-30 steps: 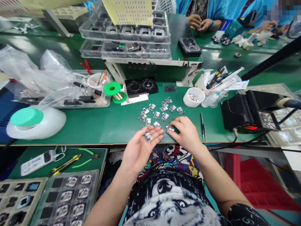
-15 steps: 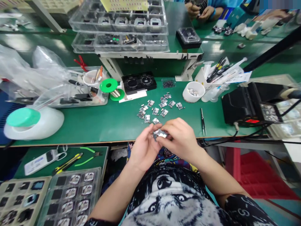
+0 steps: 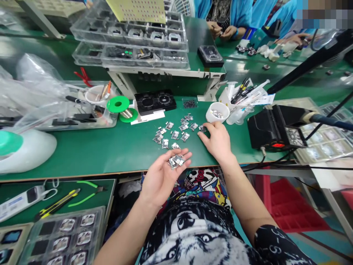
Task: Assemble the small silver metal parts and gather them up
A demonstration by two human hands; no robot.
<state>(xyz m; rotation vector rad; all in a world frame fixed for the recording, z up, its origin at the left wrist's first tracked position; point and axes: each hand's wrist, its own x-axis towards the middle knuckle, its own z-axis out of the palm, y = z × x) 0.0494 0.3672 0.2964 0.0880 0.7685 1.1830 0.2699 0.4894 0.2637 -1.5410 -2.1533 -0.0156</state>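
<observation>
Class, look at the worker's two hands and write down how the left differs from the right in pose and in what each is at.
The left hand is palm up; the right hand is palm down.
The left cradles a few metal parts; the right has its fingertips at a single part near the white cup.
Both are bare.

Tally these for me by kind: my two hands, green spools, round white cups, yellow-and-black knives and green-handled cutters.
Hands: 2
Green spool: 1
Round white cups: 2
Yellow-and-black knife: 1
Green-handled cutters: 1
Total: 7
</observation>
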